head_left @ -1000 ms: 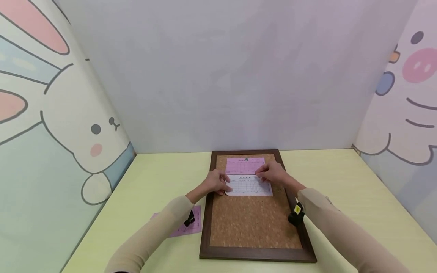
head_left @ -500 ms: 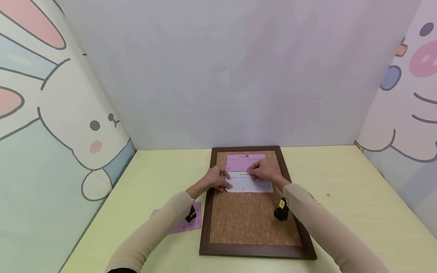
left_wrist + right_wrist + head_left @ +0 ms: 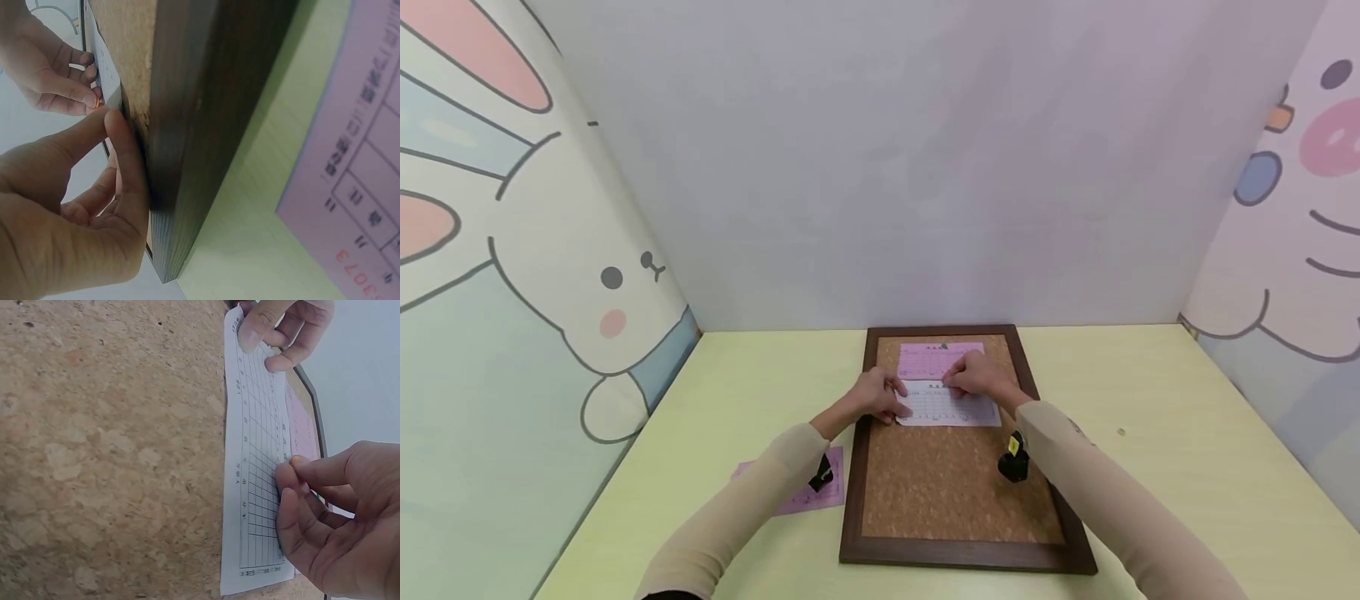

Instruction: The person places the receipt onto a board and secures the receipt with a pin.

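**Pinching an orange pin at the far edge of a white sheet**

Clamps the pin between thumb and index finger of the right hand, tips together on it, near the middle of the sheet's far long edge. Cannot tell about any entry into the cork. Presses the sheet's 9 o'clock end with the left hand, thumb and index finger set apart on the printed face; cannot tell about any hold from beneath. Has the sheet, ruled with a grid, lying across the upper part of a corkboard in a dark brown frame.

From the white sheet, in the head view, meets a pink sheet right beside it at 12 o'clock, with a green pin at its top. At 8 o'clock, has a 2nd pink sheet on the pale yellow-green table, near the frame and partly hidden by the left sleeve. Wears a black device at each of 2 wrists. Faces a grayish wall at 12 o'clock, with a cartoon rabbit at 10 and a pink-snouted cartoon figure at 2.
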A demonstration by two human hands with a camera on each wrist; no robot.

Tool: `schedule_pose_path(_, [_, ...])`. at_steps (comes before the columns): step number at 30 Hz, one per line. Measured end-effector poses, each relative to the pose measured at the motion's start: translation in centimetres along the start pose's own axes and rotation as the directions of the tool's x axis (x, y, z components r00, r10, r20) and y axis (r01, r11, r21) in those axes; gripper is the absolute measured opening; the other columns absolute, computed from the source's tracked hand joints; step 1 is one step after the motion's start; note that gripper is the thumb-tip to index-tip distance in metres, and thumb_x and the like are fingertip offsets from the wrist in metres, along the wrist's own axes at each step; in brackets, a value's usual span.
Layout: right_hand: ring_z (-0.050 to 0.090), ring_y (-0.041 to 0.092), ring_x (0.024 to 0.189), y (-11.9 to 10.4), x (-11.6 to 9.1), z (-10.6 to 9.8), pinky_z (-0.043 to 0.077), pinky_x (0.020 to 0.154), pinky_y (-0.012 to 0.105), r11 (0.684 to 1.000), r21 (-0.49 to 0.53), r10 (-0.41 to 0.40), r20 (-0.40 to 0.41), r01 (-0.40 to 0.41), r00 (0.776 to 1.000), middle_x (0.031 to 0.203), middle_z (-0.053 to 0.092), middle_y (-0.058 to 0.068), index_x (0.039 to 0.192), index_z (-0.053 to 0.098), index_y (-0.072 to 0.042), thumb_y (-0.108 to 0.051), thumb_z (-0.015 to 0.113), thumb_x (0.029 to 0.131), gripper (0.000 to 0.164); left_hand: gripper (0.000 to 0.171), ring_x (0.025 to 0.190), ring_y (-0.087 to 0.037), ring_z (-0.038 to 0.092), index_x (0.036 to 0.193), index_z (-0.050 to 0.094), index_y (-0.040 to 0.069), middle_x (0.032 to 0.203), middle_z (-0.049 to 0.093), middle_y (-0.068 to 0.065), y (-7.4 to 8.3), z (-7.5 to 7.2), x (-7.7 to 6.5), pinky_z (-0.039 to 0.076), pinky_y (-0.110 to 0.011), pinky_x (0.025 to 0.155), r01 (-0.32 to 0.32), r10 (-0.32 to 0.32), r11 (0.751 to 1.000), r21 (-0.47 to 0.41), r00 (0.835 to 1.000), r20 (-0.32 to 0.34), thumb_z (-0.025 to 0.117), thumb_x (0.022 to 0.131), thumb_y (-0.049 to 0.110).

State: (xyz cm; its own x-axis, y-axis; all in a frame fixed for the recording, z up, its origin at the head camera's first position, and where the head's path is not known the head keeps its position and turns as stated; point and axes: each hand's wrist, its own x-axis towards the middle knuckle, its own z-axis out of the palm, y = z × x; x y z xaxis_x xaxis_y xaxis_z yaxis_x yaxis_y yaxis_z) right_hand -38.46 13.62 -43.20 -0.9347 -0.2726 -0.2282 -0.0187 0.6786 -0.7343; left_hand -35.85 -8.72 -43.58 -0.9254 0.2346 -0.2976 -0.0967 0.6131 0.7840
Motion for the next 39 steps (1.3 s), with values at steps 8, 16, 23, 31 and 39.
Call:
schedule_pose_path(8, [0.056, 0.012, 0.066, -0.3, -0.1, -0.1, 0.045, 0.059, 0.022, 0.999, 0.009, 0.033, 0.013, -0.033, 0.999, 0.073, 0.066, 0.006, 0.099, 0.075, 0.004, -0.011, 0.064, 0.098, 0.018, 0.024, 0.048, -0.009, 0.054, 0.098, 0.067, 0.0, 0.064, 0.053, 0.0, -0.2, 0.1, 0.0, 0.05, -0.017, 0.047, -0.017, 0.017, 1.0, 0.0, 1.0, -0.006, 0.084, 0.081, 0.001])
schedule_pose_path(16, [0.058, 0.012, 0.063, -0.2, 0.0, -0.1, 0.047, 0.057, 0.021, 0.998, 0.03, 0.056, 0.005, -0.056, 0.998, 0.073, 0.067, 0.005, 0.095, 0.075, 0.004, -0.01, 0.065, 0.096, 0.017, 0.025, 0.048, -0.008, 0.055, 0.099, 0.066, -0.002, 0.064, 0.055, 0.0, -0.5, 0.2, -0.2, 0.05, -0.018, 0.046, -0.048, 0.048, 0.998, -0.032, 0.999, 0.007, 0.083, 0.081, -0.001])
schedule_pose_path(23, [0.064, 0.012, 0.062, -0.3, 0.3, -0.4, 0.053, 0.057, 0.021, 0.991, 0.089, 0.096, 0.017, -0.097, 0.995, 0.076, 0.072, 0.009, 0.097, 0.075, 0.006, -0.009, 0.069, 0.095, 0.016, 0.024, 0.047, -0.009, 0.054, 0.099, 0.067, -0.002, 0.064, 0.054, 0.0, -0.5, 0.1, -0.3, 0.05, -0.017, 0.047, -0.043, 0.043, 0.999, -0.024, 0.999, -0.002, 0.083, 0.082, 0.0])
schedule_pose_path(31, [0.066, 0.011, 0.062, -0.7, 0.8, -0.2, 0.055, 0.058, 0.021, 0.993, 0.066, 0.096, 0.041, -0.099, 0.995, 0.074, 0.073, 0.008, 0.094, 0.076, 0.003, -0.012, 0.071, 0.094, 0.016, 0.022, 0.047, -0.008, 0.054, 0.098, 0.067, -0.001, 0.063, 0.054, 0.0, -0.8, -0.1, -0.5, 0.05, -0.017, 0.047, -0.046, 0.045, 0.999, -0.014, 0.999, -0.02, 0.083, 0.082, 0.0])
schedule_pose_path(39, [0.065, 0.012, 0.064, -1.1, 0.8, -0.5, 0.055, 0.062, 0.022, 0.977, 0.132, 0.158, 0.088, -0.169, 0.984, 0.078, 0.072, 0.009, 0.1, 0.072, 0.005, -0.011, 0.068, 0.096, 0.016, 0.023, 0.046, -0.008, 0.055, 0.098, 0.067, -0.003, 0.061, 0.053, 0.001, -0.9, 0.2, -0.3, 0.05, -0.018, 0.046, -0.064, 0.064, 0.998, -0.027, 0.998, -0.009, 0.083, 0.082, 0.0])
